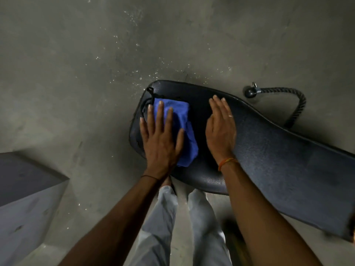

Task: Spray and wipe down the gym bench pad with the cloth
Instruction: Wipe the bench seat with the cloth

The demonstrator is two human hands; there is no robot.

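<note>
left hand [160, 139] flat on cloth [184, 129], near bench pad [269, 150] end

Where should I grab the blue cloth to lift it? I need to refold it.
Pinch the blue cloth at its free right edge, coming from the right hand side. The left hand lies flat on its left part, but that edge lies bunched and uncovered on the bench pad.
</note>
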